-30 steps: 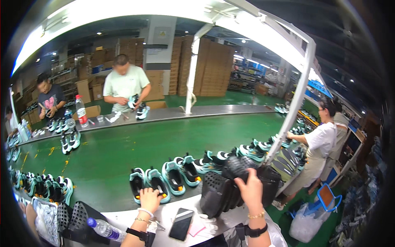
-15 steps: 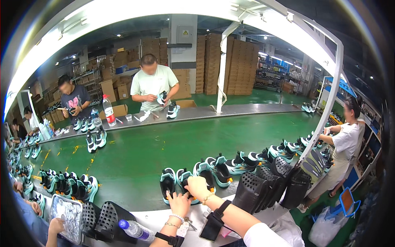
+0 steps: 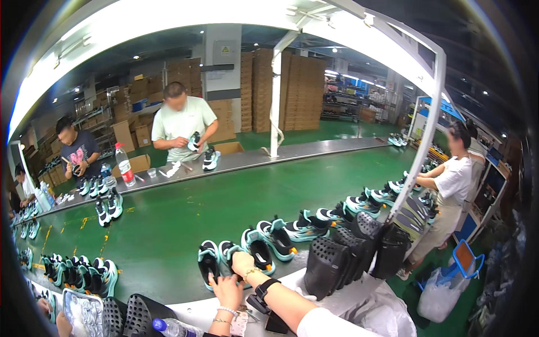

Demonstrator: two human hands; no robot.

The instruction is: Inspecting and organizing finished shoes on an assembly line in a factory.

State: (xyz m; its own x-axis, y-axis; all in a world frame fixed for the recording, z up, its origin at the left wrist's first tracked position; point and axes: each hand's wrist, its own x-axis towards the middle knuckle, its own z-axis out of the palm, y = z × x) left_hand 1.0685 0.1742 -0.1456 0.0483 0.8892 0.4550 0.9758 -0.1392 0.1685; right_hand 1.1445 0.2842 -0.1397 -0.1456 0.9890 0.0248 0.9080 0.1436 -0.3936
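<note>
A pair of teal-and-black sneakers stands at the near edge of the green conveyor belt (image 3: 168, 224). My left hand (image 3: 224, 290) reaches up from below, its fingertips on the heel of the left sneaker (image 3: 208, 257). My right hand (image 3: 243, 263), with a bracelet and a dark watch on the wrist, curls over the heel of the right sneaker (image 3: 229, 250). More sneakers (image 3: 275, 236) of the same kind stand right beside it.
Sneakers line the near belt edge to the right and left (image 3: 78, 272). Black perforated moulds (image 3: 328, 264) stand right of my hands, others (image 3: 132, 314) beside a water bottle (image 3: 168, 327) lower left. A slanted metal post (image 3: 415, 151) rises right. Co-workers (image 3: 182, 126) handle shoes at the far side; another person (image 3: 449, 191) stands right.
My right hand let go of the black perforated mould it held up at the right and swung left onto the sneaker pair. My left hand stayed at the sneakers' heels.
</note>
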